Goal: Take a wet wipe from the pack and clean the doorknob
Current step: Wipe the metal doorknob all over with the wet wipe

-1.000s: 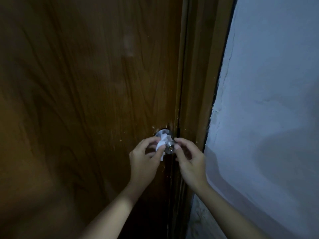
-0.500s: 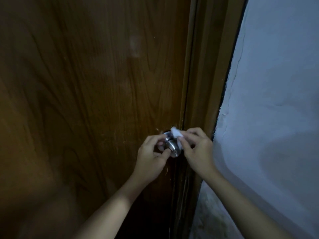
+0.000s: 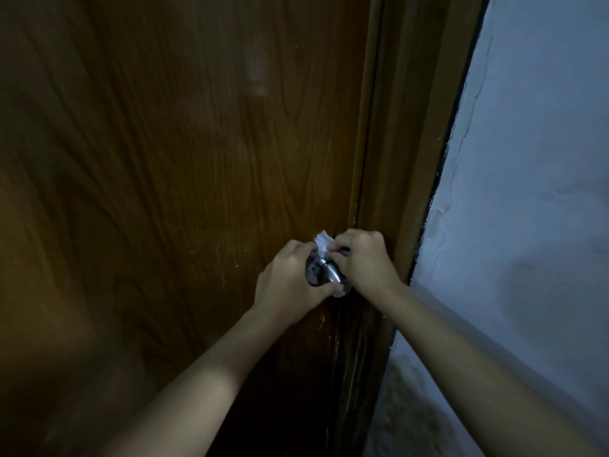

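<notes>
Both hands meet at the doorknob [image 3: 324,275], a shiny metal knob set near the right edge of a dark brown wooden door [image 3: 184,179], just beside the door frame [image 3: 395,159]. The left hand [image 3: 290,285] comes in from the lower left and curls around the left side of the knob, its thumb reaching under the metal toward the lower front and its upper fingers [image 3: 304,247] bent over the top; those fingers are curved and closed on the knob, not spread. The right hand [image 3: 362,262] comes in from the right, knuckles up, its fingers folded in tight against the top right of the knob. A crumpled white wet wipe [image 3: 323,241] sticks up between the two hands, just above the knob, with its free corner pointing upward; its lower part is pinched at the right hand's fingertips, and the left hand's fingertips touch it from the other side. How far the wipe wraps onto the metal is hidden by the fingers. To the right of the frame runs a pale, rough plastered wall [image 3: 527,192].
</notes>
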`<state>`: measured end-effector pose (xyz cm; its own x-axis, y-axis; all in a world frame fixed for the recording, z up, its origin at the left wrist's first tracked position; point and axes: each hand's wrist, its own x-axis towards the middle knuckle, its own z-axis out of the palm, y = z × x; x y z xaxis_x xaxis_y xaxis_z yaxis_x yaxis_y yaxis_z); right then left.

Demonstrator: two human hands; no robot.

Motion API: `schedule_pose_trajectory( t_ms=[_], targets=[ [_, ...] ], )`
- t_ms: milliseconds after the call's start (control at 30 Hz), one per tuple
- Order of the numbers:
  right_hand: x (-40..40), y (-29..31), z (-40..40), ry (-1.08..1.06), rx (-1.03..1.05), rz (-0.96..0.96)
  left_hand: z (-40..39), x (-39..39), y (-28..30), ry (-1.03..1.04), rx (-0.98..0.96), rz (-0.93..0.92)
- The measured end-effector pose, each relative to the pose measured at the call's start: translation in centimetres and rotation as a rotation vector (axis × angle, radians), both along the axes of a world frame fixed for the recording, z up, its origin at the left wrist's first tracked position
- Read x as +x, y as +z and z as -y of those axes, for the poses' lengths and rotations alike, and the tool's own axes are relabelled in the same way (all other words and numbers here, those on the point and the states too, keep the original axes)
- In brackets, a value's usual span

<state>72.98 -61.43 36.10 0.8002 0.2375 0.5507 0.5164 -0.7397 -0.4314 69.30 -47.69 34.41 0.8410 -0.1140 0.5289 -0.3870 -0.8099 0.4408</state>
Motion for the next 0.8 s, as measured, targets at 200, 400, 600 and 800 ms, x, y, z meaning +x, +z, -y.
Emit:
schedule_pose_trajectory(
  t_ms=[200, 400, 600, 800],
  targets=[
    [-0.2, 1.5, -0.7, -0.191, -0.219, -0.131, 0.1, 0.0, 0.4, 0.021, 0.023, -0.038],
    [0.3, 1.1, -0.5, -0.2, -0.126, -0.185, 0.0, 0.0, 0.6, -0.003, 0.02, -0.06],
    [-0.2, 0.4, -0.1, -0.115, -0.103, -0.098, 0.0, 0.1, 0.4, -0.001, 0.022, -0.072],
    [0.1, 0.1, -0.3, -0.191, 0.03, -0.18, -0.1, -0.1, 0.5, -0.012, 0.035, -0.069]
  ],
)
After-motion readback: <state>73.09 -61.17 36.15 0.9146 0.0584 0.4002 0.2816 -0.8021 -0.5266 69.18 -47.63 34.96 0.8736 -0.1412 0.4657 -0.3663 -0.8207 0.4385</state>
